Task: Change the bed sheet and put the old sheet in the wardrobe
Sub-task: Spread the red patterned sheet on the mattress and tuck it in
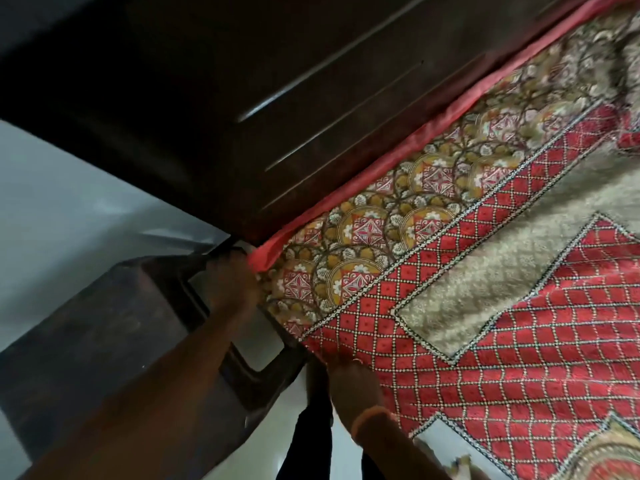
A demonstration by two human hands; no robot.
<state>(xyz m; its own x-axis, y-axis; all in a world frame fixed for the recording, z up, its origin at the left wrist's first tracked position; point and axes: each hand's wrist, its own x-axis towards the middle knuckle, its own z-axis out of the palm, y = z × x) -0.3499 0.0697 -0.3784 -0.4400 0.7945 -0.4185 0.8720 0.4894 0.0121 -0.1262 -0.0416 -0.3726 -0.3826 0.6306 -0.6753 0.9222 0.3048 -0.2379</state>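
Beside dark headboard (242,81), blurred hands (230,282) press the patterned sheet (485,306) corner, their grip unclear.

No legible text or labels.

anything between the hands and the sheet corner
Nothing visible does. The left hand is already at the sheet corner by the headboard, beside the red edge. The right hand rests on the sheet's side edge. The dark side table sits beside the bed, under the left forearm.
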